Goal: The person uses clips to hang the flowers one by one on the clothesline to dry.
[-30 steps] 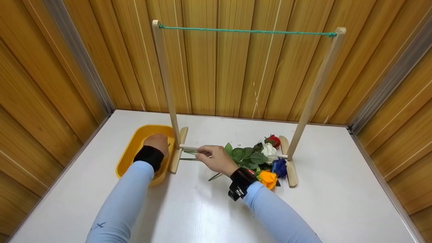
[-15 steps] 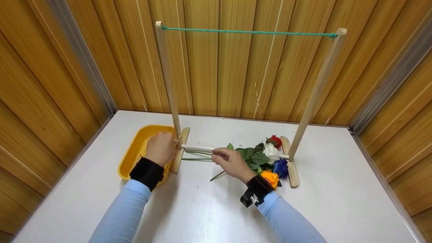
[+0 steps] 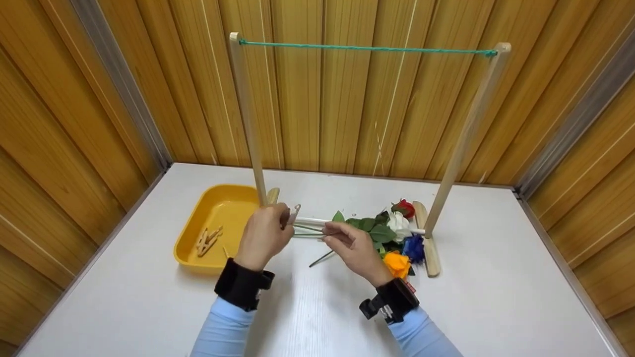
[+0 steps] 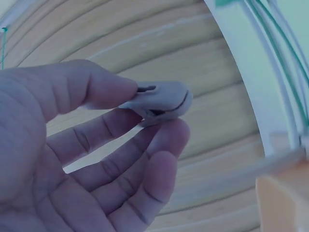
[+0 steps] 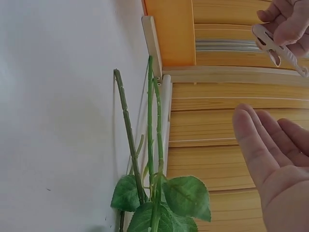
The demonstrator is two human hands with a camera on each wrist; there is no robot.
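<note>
My left hand [image 3: 265, 233] pinches a wooden clothespin [image 4: 164, 99] between thumb and fingers, held up in front of the frame's left post. In the right wrist view the same clothespin [image 5: 268, 43] points toward my right hand [image 5: 275, 159], whose fingers are loosely extended with nothing in them. From the head, my right hand [image 3: 354, 248] hovers over the green stems [image 3: 307, 232] of several artificial roses. Their heads lie to the right: a red rose [image 3: 404, 208], a white rose [image 3: 398, 225], a blue rose [image 3: 413, 248] and an orange rose [image 3: 397, 264].
A yellow tray [image 3: 186, 228] at the left holds more wooden clothespins [image 3: 206, 243]. Over the table [image 3: 307, 307] stands a wooden frame, its right post [image 3: 464, 144] and left post [image 3: 246, 114] joined by a green string [image 3: 367, 48] on top and a white rod [image 3: 310, 221] low down.
My left hand has come up out of the yellow tray with a clothespin and moved right, across the left post. My right hand has shifted right along the stems.
</note>
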